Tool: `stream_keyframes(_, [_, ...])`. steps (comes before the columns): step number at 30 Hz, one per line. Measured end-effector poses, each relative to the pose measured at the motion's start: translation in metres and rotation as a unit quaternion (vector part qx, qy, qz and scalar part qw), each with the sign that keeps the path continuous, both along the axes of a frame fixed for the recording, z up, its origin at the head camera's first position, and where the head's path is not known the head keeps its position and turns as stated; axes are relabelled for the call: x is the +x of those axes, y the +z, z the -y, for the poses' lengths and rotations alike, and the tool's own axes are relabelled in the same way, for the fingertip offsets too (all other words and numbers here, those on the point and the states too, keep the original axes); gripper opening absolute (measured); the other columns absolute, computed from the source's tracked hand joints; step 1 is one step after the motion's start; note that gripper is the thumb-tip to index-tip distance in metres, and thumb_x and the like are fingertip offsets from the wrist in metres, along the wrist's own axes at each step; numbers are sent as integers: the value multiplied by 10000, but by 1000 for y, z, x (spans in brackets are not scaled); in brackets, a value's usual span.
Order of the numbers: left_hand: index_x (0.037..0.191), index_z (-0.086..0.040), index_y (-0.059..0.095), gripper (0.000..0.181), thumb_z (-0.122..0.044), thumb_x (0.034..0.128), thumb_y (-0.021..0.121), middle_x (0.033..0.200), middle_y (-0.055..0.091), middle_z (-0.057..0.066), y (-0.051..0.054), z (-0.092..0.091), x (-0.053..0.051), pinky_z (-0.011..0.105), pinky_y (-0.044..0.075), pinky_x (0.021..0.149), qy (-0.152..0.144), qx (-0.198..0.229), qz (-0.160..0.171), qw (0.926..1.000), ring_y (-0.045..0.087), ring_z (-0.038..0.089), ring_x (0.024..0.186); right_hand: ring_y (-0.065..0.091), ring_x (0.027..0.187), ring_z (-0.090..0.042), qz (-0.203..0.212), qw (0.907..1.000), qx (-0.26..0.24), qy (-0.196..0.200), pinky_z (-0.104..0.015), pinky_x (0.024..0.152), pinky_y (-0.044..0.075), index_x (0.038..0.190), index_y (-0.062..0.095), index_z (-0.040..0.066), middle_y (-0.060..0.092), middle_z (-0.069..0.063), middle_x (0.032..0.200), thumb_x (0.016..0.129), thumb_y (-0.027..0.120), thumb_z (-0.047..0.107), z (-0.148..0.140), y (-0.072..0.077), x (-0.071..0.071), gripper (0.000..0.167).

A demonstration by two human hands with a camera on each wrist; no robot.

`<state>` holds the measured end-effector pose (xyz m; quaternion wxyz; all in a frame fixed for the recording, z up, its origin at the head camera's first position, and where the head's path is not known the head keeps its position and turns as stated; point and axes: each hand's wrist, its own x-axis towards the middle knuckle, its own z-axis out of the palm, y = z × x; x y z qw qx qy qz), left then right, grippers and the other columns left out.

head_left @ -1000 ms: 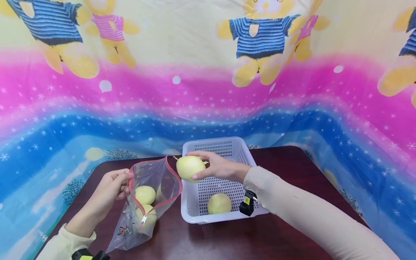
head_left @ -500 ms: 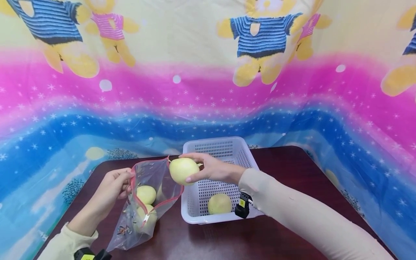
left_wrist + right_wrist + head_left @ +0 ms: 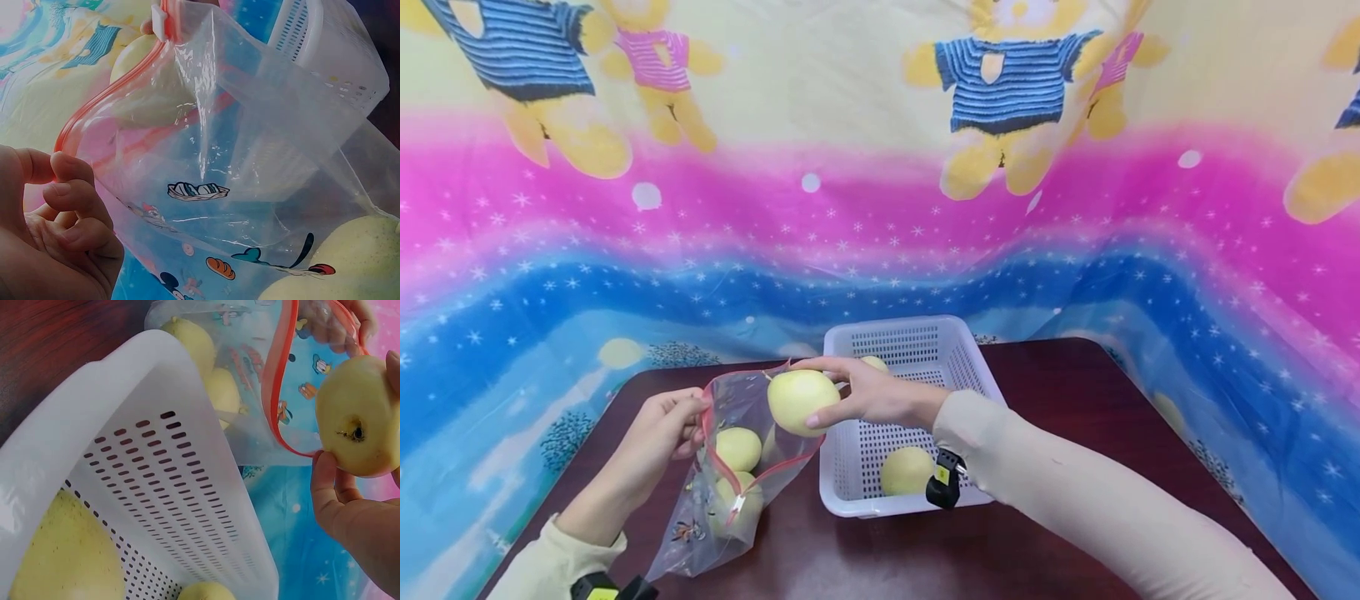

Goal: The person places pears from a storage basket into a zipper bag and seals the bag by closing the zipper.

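A clear zip bag with a red edge (image 3: 700, 517) holds two pale yellow pears (image 3: 737, 450), one above the other. The left hand (image 3: 662, 429) pinches the left side of its mouth; in the left wrist view that hand (image 3: 69, 231) has its fingers bent at the red edge (image 3: 94, 115). At the mouth's right side, the right hand (image 3: 868, 393) grips another pear (image 3: 803, 402) by its side, over the opening. The right wrist view shows this pear (image 3: 356, 419) beside the red rim (image 3: 278, 381), between thumb and fingers of the right hand (image 3: 356, 519).
A white perforated basket (image 3: 850, 507) stands right of the bag on the dark red table (image 3: 1060, 383). Inside it are a pear (image 3: 907, 471) near the front and another (image 3: 874, 363) at the back, partly behind the right hand. A patterned cloth (image 3: 880, 208) hangs around the table.
The right hand has carried its pear leftward from above the basket's left edge to the bag's mouth. A pear at the basket's back has come into view. The left hand has barely moved.
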<state>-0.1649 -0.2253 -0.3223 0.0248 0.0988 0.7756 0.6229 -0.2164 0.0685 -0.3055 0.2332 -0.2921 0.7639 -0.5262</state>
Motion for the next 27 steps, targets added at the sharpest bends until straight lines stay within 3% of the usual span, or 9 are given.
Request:
stream_keyframes(11, [688, -132, 501, 368, -133, 1052, 443, 549, 469, -67, 0, 0, 0, 375, 218, 456, 15, 28, -7, 10000, 390, 39, 470, 644, 1067, -228, -75, 10000, -3, 18, -333, 930, 533, 1523, 441, 245, 515, -130, 1381, 863, 780, 124, 9, -1, 2, 752])
stream_keyframes(18, [695, -132, 510, 362, -135, 1050, 440, 552, 471, -66, 0, 0, -1, 326, 261, 436, 61, -41, 39, 10000, 396, 39, 473, 632, 1107, -240, -149, 9998, -48, 93, -342, 941, 535, 1518, 444, 272, 513, -102, 1410, 865, 777, 126, 10, 3, 3, 747])
stream_keyframes(27, [685, -137, 498, 364, -121, 1043, 437, 549, 472, -69, 1, -1, 0, 336, 224, 446, 34, 39, 56, 10000, 389, 31, 473, 618, 1089, -206, -142, 9995, -96, 267, -314, 906, 552, 1506, 457, 252, 532, -96, 1372, 861, 777, 101, 17, 5, 6, 735])
